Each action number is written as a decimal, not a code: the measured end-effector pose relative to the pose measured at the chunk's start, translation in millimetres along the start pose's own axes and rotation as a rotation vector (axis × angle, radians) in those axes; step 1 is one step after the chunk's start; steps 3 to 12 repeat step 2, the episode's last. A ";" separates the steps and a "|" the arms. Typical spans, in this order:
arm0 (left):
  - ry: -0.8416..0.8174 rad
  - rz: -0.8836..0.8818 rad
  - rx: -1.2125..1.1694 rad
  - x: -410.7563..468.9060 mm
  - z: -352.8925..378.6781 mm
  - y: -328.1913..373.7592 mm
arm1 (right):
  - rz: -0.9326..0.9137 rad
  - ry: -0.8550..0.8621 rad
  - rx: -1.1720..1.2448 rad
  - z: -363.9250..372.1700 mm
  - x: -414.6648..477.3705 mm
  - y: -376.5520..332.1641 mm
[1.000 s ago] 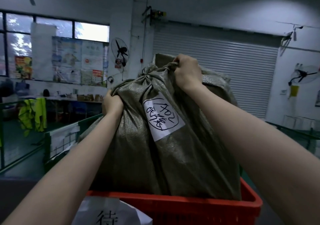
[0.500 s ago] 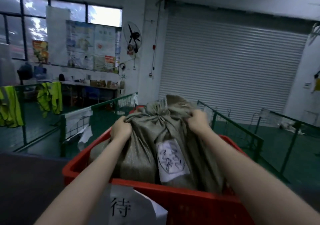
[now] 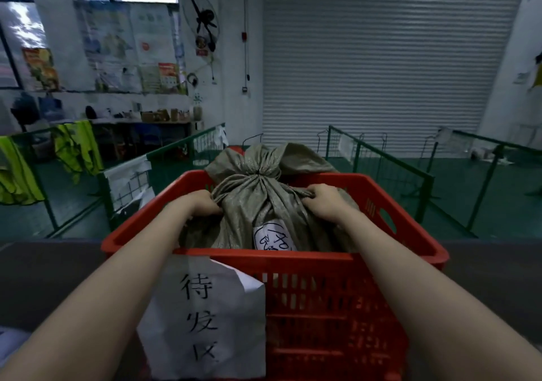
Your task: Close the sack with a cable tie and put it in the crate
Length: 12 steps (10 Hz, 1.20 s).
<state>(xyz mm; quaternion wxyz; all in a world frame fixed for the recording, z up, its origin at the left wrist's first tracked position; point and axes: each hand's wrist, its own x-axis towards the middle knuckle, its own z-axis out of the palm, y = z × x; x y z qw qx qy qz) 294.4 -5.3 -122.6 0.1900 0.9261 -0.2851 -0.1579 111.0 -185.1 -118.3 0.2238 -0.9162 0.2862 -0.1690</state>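
Note:
A grey-green woven sack sits inside the red plastic crate, its neck gathered tight at the top. The cable tie itself is too small to make out. A white handwritten label on the sack's front is half hidden by the crate's near rim. My left hand grips a fold of the sack on its left shoulder. My right hand grips a fold on its right shoulder. Both forearms reach over the near rim.
A white paper sign with black characters hangs on the crate's front wall. Green metal railings stand left, right and behind. A closed roller shutter fills the far wall. Yellow vests hang at left.
The sack was held high above the crate a second ago. It has come down into the crate, and both hands have followed it down, still gripping its shoulders.

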 end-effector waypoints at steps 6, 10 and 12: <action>0.235 0.036 -0.082 -31.0 -26.7 20.9 | -0.040 0.070 0.045 -21.0 -17.8 -10.8; 0.235 0.036 -0.082 -31.0 -26.7 20.9 | -0.040 0.070 0.045 -21.0 -17.8 -10.8; 0.235 0.036 -0.082 -31.0 -26.7 20.9 | -0.040 0.070 0.045 -21.0 -17.8 -10.8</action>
